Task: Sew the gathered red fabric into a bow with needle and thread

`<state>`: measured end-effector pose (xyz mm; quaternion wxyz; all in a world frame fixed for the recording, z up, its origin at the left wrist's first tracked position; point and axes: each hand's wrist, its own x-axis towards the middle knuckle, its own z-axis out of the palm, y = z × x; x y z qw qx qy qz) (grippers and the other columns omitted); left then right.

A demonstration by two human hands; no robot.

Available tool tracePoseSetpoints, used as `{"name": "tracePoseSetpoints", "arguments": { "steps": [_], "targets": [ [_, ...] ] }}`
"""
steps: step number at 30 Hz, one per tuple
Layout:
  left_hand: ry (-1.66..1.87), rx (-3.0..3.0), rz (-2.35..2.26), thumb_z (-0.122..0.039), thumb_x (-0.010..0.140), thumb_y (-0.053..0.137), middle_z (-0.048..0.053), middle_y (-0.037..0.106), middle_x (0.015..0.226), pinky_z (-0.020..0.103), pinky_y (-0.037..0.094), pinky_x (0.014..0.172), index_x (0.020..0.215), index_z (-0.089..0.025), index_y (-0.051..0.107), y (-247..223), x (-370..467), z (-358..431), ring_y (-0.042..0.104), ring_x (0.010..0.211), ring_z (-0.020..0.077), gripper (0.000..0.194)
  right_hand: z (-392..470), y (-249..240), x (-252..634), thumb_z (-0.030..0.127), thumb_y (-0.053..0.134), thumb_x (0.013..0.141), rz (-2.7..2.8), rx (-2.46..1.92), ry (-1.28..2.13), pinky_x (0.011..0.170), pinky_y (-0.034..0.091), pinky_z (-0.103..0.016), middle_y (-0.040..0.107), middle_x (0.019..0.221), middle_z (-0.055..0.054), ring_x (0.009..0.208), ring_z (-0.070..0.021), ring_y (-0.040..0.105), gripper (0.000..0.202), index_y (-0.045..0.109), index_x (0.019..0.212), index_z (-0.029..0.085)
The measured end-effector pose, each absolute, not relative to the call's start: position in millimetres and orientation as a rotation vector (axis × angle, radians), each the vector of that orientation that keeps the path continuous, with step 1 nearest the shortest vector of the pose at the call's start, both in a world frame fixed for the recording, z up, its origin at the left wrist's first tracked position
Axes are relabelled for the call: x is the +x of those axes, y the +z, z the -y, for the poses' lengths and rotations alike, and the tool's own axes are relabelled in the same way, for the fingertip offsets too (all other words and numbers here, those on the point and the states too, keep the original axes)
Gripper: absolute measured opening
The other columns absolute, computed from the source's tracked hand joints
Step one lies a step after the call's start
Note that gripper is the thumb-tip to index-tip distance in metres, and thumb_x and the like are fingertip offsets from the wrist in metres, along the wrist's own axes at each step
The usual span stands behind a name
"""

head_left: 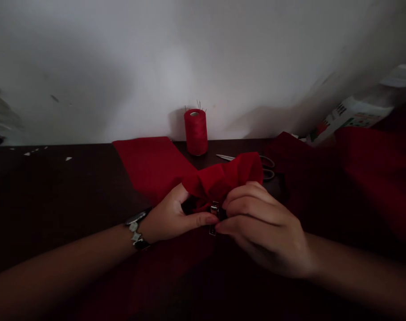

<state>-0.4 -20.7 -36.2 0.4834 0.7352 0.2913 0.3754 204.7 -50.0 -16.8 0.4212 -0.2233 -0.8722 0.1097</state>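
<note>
My left hand is closed on a bunched, gathered piece of red cloth. Its thumb lies across a small shiny metal piece, like a clasp or buckle, at the cloth's near edge. From the other side my right hand comes in with fingers curled and pinched together, their tips right beside the metal piece. What sits between those right fingertips is hidden and too dark to make out. A watch and a bracelet are on my left wrist.
Flat red cloth lies on the dark table. Against the wall stands a cone of red thread with pins or needles in its top. Behind the gathered cloth lie scissors. More red fabric and a white labelled container are right.
</note>
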Motion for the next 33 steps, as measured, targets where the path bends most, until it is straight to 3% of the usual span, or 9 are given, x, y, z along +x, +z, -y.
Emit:
{"name": "tracePoseSetpoints", "arguments": {
  "steps": [3,6,10,13,18,26,30,33],
  "targets": [
    [0.907,1.800,-0.707,-0.033,0.076,0.074,0.008,0.068,0.106,0.032,0.051,0.089,0.110,-0.015,0.059,-37,-1,20,0.064,0.096,0.0205,0.041,48,-13,205,0.007,0.061,0.083,2.099,-0.557,0.425,0.072,0.049,-0.028,0.058,0.075,-0.001,0.077,-0.0129,0.056,0.016,0.051,0.075,0.017],
    [0.891,1.782,-0.689,-0.032,0.079,0.072,0.007,0.067,0.106,0.032,0.051,0.089,0.111,-0.017,0.059,-38,-4,19,0.063,0.097,0.0201,0.038,43,-9,209,0.015,0.070,0.079,2.003,-0.559,0.504,0.068,0.050,-0.027,0.055,0.071,0.000,0.073,-0.0131,0.055,0.025,0.047,0.069,0.019],
    [0.874,1.669,-0.672,-0.035,0.085,0.066,0.007,0.065,0.110,0.032,0.048,0.093,0.117,-0.018,0.056,-38,-7,16,0.061,0.103,0.0202,0.038,34,-12,214,0.015,0.059,0.085,1.871,-0.714,0.554,0.074,0.052,-0.031,0.060,0.077,-0.004,0.081,-0.0162,0.060,0.014,0.057,0.071,0.018],
    [0.855,1.599,-0.674,-0.042,0.085,0.063,0.008,0.065,0.107,0.032,0.049,0.090,0.116,-0.017,0.057,-37,-7,15,0.061,0.100,0.0206,0.040,27,-21,214,0.015,0.051,0.090,1.824,-0.826,0.669,0.075,0.052,-0.028,0.065,0.081,-0.005,0.081,-0.0147,0.063,0.020,0.063,0.073,0.017],
    [0.836,1.567,-0.685,-0.043,0.085,0.062,0.006,0.065,0.102,0.028,0.051,0.083,0.115,-0.018,0.056,-37,-6,16,0.061,0.091,0.0171,0.039,22,-30,212,0.016,0.054,0.088,1.911,-0.899,0.685,0.078,0.050,-0.029,0.066,0.089,-0.006,0.086,-0.0150,0.062,0.014,0.068,0.085,0.016],
    [0.862,1.718,-0.712,-0.042,0.084,0.064,0.009,0.064,0.110,0.034,0.047,0.096,0.116,-0.016,0.057,-37,-4,16,0.059,0.105,0.0215,0.042,21,-25,212,0.010,0.048,0.090,1.983,-0.720,0.861,0.086,0.051,-0.030,0.069,0.099,-0.007,0.095,-0.0148,0.064,0.026,0.071,0.099,0.018],
    [0.843,1.736,-0.662,-0.040,0.084,0.064,0.007,0.065,0.103,0.033,0.049,0.091,0.110,-0.016,0.059,-36,-4,16,0.061,0.097,0.0208,0.036,18,-28,214,0.019,0.058,0.089,1.877,-0.693,1.034,0.082,0.054,-0.030,0.071,0.092,-0.006,0.088,-0.0146,0.066,0.016,0.072,0.097,0.019],
    [0.828,1.713,-0.607,-0.040,0.087,0.060,0.008,0.063,0.111,0.034,0.046,0.096,0.117,-0.018,0.057,-35,-7,16,0.059,0.106,0.0224,0.037,16,-30,214,0.024,0.062,0.087,1.821,-0.660,1.151,0.073,0.053,-0.025,0.069,0.083,-0.004,0.077,-0.0116,0.065,0.012,0.072,0.091,0.018]
  ]
}}
